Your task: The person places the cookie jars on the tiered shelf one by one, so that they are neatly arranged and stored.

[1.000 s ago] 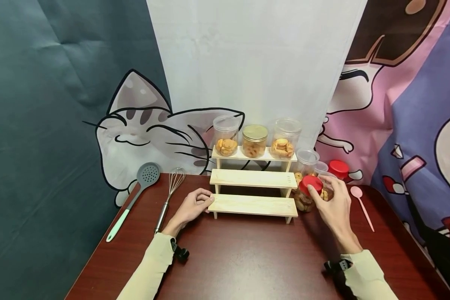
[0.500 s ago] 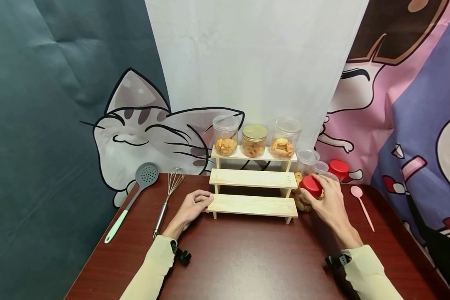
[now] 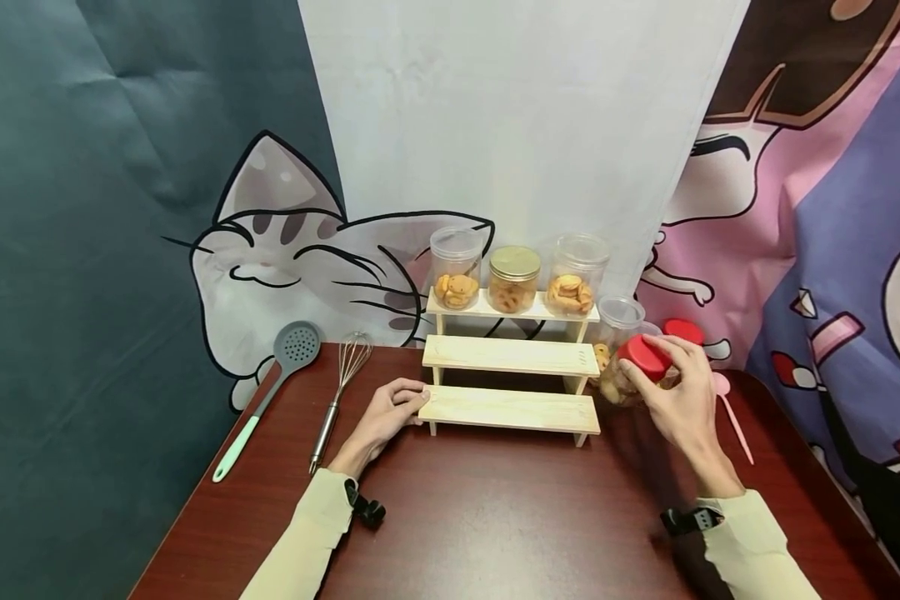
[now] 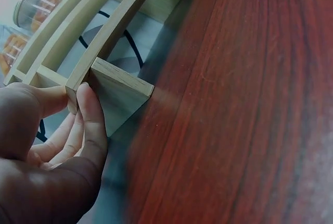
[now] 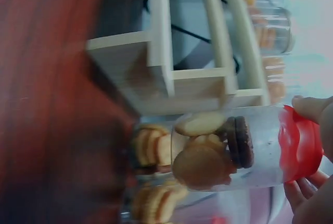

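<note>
My right hand (image 3: 682,396) grips a clear cookie jar (image 5: 223,151) by its red lid (image 3: 645,358). In the right wrist view the jar holds pale and dark cookies, and other cookie jars stand behind it. At the shelf's left end, my left hand (image 3: 386,412) pinches the lowest board of a three-step wooden shelf (image 3: 510,408), thumb on top and fingers beneath, as the left wrist view shows. Three jars stand on the top step: a clear-lidded jar (image 3: 456,271), a gold-lidded jar (image 3: 513,279) and another clear-lidded jar (image 3: 576,275).
Right of the shelf stand more jars, among them a clear one (image 3: 618,321) and a red-lidded one (image 3: 682,332), partly hidden by my hand. A pink spoon (image 3: 735,425) lies at the right. A whisk (image 3: 337,400) and a slotted spatula (image 3: 270,396) lie at the left.
My right hand has closed on the red-lidded jar and lifted it, shifting it slightly right and up. The left hand stays at the shelf's end.
</note>
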Demonstrator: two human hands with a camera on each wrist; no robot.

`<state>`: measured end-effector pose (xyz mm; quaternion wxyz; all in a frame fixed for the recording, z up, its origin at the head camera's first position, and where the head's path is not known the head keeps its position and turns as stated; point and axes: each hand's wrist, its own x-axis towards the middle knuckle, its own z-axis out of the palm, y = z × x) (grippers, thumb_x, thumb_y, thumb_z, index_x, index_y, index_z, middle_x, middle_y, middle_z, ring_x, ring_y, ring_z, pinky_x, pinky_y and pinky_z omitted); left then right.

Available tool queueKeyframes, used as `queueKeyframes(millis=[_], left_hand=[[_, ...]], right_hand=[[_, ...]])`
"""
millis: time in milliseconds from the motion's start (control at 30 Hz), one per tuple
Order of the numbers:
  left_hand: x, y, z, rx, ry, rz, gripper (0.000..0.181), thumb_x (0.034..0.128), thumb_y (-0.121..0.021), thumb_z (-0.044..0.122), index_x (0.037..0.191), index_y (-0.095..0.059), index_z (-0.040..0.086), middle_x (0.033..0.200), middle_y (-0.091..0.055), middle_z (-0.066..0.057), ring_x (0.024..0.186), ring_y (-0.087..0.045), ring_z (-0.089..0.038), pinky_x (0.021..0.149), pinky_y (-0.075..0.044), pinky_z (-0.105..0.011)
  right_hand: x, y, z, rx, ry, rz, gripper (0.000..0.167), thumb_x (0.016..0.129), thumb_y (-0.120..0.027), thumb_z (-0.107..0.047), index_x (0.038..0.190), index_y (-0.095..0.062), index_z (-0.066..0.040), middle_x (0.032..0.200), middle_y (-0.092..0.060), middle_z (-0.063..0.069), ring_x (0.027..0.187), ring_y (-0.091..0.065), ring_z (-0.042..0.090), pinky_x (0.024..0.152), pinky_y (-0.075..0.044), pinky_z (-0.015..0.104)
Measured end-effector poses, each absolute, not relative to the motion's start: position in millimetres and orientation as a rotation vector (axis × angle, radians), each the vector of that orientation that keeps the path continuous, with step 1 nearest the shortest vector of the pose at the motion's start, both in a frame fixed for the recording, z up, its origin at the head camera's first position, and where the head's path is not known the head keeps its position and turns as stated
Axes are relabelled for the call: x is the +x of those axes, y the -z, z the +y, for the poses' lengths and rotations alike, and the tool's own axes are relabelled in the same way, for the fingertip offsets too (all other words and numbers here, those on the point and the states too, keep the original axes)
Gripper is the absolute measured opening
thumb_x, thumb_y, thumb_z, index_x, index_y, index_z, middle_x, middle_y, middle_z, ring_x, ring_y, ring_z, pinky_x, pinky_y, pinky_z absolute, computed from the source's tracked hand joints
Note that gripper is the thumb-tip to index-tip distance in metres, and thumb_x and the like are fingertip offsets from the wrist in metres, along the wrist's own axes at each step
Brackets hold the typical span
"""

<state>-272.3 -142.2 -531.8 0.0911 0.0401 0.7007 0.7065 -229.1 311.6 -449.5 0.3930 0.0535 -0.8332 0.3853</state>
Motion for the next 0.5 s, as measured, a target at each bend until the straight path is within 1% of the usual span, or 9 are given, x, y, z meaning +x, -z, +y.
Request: queueKeyframes(millis=[100,167,233,300,400,500], left_hand=[[-273,534,-140,0.126,-2.104,2.049,0.037,0.1041,-0.074,0.012,0.135,-0.063,-0.005,0.103,-0.077,-0.007,0.082,-0.071,-0.014,0.069,-0.062,-0.025],[-274,534,-138,0.13,-2.105,2.027,0.038,0.104,-0.074,0.012,0.136,-0.062,-0.005,0.105,-0.077,-0.007,0.084,-0.072,-0.014,0.071,-0.062,-0.025],[-274,534,-138,0.127,-2.107,2.009,0.039,0.1041,-0.074,0.013,0.137,-0.061,-0.005,0.108,-0.077,-0.008,0.087,-0.073,-0.014,0.074,-0.063,-0.026],[-274,534,-139,0.12,-2.115,1.995,0.039,0.1044,-0.073,0.013,0.137,-0.061,-0.005,0.11,-0.076,-0.01,0.09,-0.074,-0.015,0.076,-0.064,-0.027],[-273,533,-141,0.112,-2.123,1.981,0.04,0.105,-0.072,0.012,0.138,-0.059,-0.005,0.113,-0.075,-0.013,0.093,-0.075,-0.015,0.079,-0.064,-0.028],[-272,533,-143,0.113,-2.123,1.971,0.04,0.1055,-0.071,0.011,0.139,-0.058,-0.006,0.114,-0.075,-0.013,0.094,-0.075,-0.015,0.081,-0.065,-0.028]], right_hand=[[-226,435,313,0.118,-0.983,-2.065,0.057,0.078,-0.097,-0.008,0.131,-0.079,-0.011,0.134,-0.07,0.02,0.124,-0.053,-0.001,0.099,-0.034,0.011],[-224,425,313,0.119,-0.98,-2.049,0.059,0.077,-0.098,-0.007,0.133,-0.078,-0.013,0.134,-0.071,0.019,0.121,-0.052,-0.006,0.095,-0.035,0.011],[-222,414,311,0.126,-0.994,-2.036,0.063,0.076,-0.098,-0.005,0.135,-0.078,-0.014,0.134,-0.071,0.018,0.118,-0.053,-0.006,0.092,-0.037,0.01],[-222,405,307,0.143,-1.027,-2.023,0.067,0.075,-0.098,-0.001,0.137,-0.076,-0.013,0.135,-0.07,0.017,0.117,-0.055,-0.004,0.092,-0.041,0.006],[-224,393,297,0.184,-1.104,-1.988,0.073,0.073,-0.097,0.007,0.14,-0.074,-0.01,0.135,-0.068,0.017,0.117,-0.06,0.0,0.093,-0.048,0.003],[-229,385,283,0.234,-1.144,-1.963,0.076,0.071,-0.095,0.013,0.141,-0.072,-0.006,0.134,-0.068,0.02,0.116,-0.062,0.003,0.094,-0.051,0.004]])
